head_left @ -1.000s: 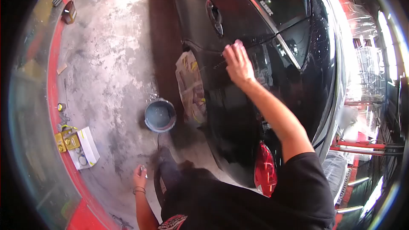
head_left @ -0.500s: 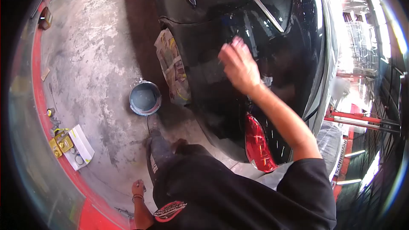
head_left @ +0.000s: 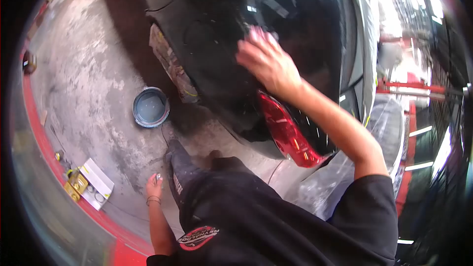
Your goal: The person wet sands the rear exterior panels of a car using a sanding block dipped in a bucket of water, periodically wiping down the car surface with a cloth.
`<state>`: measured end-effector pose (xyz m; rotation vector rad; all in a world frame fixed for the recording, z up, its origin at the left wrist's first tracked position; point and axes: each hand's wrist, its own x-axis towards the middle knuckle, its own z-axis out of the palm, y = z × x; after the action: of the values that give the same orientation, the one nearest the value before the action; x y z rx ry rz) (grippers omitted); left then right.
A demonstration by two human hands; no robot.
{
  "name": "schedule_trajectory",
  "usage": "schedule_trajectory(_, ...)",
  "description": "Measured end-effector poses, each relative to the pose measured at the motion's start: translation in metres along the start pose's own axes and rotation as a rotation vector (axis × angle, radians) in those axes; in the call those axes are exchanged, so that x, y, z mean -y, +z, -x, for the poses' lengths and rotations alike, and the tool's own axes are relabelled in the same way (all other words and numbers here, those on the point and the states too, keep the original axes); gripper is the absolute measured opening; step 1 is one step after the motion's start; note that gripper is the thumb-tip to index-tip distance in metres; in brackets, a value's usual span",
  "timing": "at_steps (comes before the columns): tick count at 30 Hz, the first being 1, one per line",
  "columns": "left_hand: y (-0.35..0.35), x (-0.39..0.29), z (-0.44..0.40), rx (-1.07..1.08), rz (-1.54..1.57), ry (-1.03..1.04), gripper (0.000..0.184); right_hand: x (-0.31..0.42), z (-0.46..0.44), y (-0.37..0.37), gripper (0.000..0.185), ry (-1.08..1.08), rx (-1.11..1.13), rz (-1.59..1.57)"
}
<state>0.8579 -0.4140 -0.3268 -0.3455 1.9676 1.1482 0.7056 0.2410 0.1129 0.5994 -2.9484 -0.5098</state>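
My right hand [head_left: 268, 61] lies over the black car's [head_left: 217, 69] glossy rear side panel, fingers stretched out and slightly blurred. It appears to touch the paint, just above the red tail light [head_left: 288, 130]. Whether anything thin is under the palm cannot be seen. Low at the left, my left hand [head_left: 153, 185] hangs beside my leg, fingers curled around a small object too little to name. White reflections streak the panel near my right fingertips.
A blue-grey bucket [head_left: 151, 107] with liquid stands on the worn concrete floor [head_left: 93, 83]. Masking paper [head_left: 170, 64] covers the wheel area. A white sheet with yellow items [head_left: 76, 184] lies by the red floor border. Clear plastic [head_left: 322, 189] hangs beyond the tail light.
My view has shifted, so the car and bucket sit further left and higher. My right hand has moved over the panel closer to the tail light. My left hand has come up slightly.
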Motion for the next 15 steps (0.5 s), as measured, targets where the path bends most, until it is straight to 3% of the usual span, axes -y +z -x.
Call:
schedule_trajectory(1,0.012,-0.001,-0.011,-0.005,0.072,0.057,0.054,-0.02,-0.023,-0.006,0.057,0.056,-0.032,0.079)
schedule_trajectory(3,0.03,-0.012,-0.039,-0.021,0.219,0.177,0.055,-0.064,-0.058,0.008,0.053,0.169,-0.336,0.254)
schedule_trajectory(5,0.056,-0.069,-0.038,-0.001,0.262,0.206,0.057,-0.069,-0.062,0.015,0.066,0.233,-0.249,0.269)
schedule_trajectory(6,0.076,-0.087,-0.037,0.0,0.289,0.252,0.058,-0.062,-0.048,0.008,0.05,0.127,-0.357,0.194)
schedule_trajectory(9,0.143,-0.138,-0.02,0.039,0.362,0.453,0.056,-0.008,0.043,0.02,0.048,-0.062,-0.182,-0.008)
schedule_trajectory(11,0.177,-0.164,0.006,0.102,0.268,0.423,0.053,0.037,0.129,0.004,0.043,-0.1,-0.121,0.043)
schedule_trajectory(12,0.193,-0.164,0.016,0.041,0.133,0.478,0.05,0.056,0.174,-0.01,0.046,-0.029,-0.101,-0.003)
schedule_trajectory(15,0.215,-0.158,0.061,0.036,0.166,0.448,0.051,0.089,0.308,-0.047,0.055,0.138,-0.044,-0.061)
